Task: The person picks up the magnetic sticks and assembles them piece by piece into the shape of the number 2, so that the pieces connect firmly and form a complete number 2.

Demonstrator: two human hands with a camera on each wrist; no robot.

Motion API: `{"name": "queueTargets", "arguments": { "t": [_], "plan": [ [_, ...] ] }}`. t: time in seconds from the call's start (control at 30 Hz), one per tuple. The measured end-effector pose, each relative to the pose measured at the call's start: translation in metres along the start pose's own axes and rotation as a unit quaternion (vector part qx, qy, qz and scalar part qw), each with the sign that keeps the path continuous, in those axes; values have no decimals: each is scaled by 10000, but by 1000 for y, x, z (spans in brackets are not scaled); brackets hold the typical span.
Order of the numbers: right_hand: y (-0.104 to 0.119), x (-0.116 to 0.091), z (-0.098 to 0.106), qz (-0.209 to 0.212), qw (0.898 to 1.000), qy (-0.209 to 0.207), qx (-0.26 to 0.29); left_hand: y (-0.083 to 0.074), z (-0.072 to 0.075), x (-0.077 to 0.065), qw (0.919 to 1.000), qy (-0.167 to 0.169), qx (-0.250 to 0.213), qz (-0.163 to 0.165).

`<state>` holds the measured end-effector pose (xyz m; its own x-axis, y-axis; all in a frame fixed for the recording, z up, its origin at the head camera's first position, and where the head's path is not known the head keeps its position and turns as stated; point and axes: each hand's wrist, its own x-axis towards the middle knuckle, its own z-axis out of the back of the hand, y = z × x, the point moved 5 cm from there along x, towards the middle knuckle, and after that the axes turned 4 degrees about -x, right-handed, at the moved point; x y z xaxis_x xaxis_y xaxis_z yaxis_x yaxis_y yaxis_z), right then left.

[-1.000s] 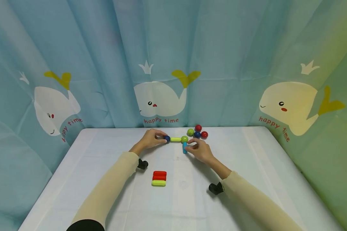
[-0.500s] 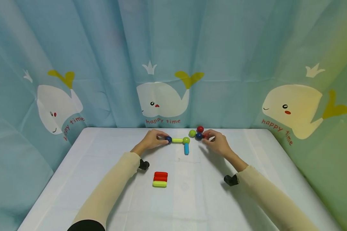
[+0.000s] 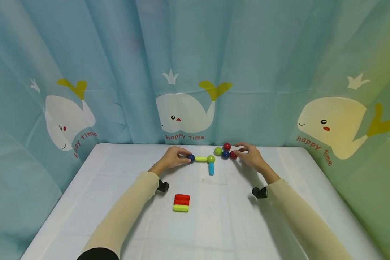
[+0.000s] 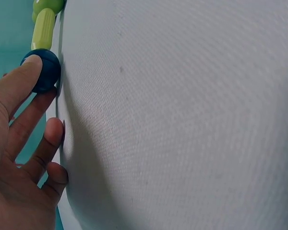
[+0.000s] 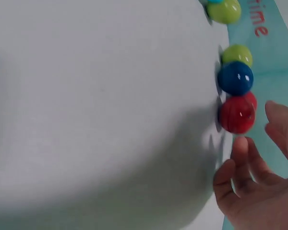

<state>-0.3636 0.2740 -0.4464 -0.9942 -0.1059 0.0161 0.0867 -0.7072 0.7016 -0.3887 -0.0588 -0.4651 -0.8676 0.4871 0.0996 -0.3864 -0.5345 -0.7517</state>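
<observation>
My left hand [image 3: 173, 157] pinches a dark blue ball [image 4: 49, 72] between thumb and fingers. A yellow-green rod [image 3: 201, 159] runs from that ball to a green ball [image 3: 211, 159], and a light blue rod [image 3: 211, 169] extends from the green ball toward me. The right hand [image 3: 251, 157] is spread beside a red ball [image 5: 237, 115], thumb and fingers parted around its near side with a gap showing in the right wrist view. That ball sits in a cluster with another blue ball [image 3: 225, 155], a green ball [image 3: 218, 151] and a second red ball [image 3: 226, 146].
Two red rods [image 3: 182, 199] and a yellow-green rod [image 3: 180, 208] lie side by side nearer me on the white table [image 3: 214, 224]. A blue curtain [image 3: 256, 108] with printed whales hangs right behind the table's far edge.
My right hand has left the light blue rod and moved right to the ball cluster, its fingers now spread wider by the red ball. The left hand keeps holding the blue ball.
</observation>
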Motion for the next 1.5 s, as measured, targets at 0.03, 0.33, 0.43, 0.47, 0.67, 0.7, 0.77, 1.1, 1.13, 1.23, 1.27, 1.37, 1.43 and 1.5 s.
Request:
{"name": "queueTargets", "arguments": {
  "t": [0.03, 0.33, 0.43, 0.47, 0.67, 0.7, 0.77, 1.1, 1.13, 1.23, 1.27, 1.37, 1.43, 1.5],
  "plan": [
    [-1, 1, 1, -43, 9999, 108, 34, 0, 0, 0, 10000, 4, -6, 5],
    [-11, 6, 0, -360, 9959, 810, 154, 0, -1, 0, 9999, -85, 9, -127],
    [-10, 6, -2, -318, 9953, 907, 97, 0, -1, 0, 9999, -70, 5, -105],
    [-10, 6, -2, -281, 9951, 943, 67, 1, 0, 0, 9999, -68, 9, -102],
    [-9, 5, -5, -222, 9956, 914, 17, 0, 1, 0, 9998, -86, 30, -181],
    [-9, 5, -5, -238, 9959, 877, 15, 0, 1, 0, 9998, -88, 28, -188],
    [-11, 5, -7, -287, 9964, 792, 21, 0, 1, 0, 9998, -90, 10, -198],
    [-13, -1, -9, 21, 9992, 403, 29, 2, -1, 0, 9998, -62, -11, -169],
    [-12, -3, -9, 53, 9992, 386, 12, 1, -1, 0, 9998, -51, -3, -170],
    [-8, -10, -9, 104, 9993, 332, -98, 2, -2, 1, 9999, -27, 17, -166],
    [-6, -13, -9, 134, 9993, 334, -143, 2, -2, 1, 9999, -19, 18, -156],
    [-1, -20, -10, 207, 9990, 311, -239, 2, -1, 1, 9999, -20, 32, -134],
    [2, -26, -10, 342, 9985, 319, -269, 2, -1, 1, 9999, -19, 17, -112],
    [5, -32, -11, 443, 9982, 293, -262, 1, 0, 1, 9999, -26, 16, -122]
  ]
}}
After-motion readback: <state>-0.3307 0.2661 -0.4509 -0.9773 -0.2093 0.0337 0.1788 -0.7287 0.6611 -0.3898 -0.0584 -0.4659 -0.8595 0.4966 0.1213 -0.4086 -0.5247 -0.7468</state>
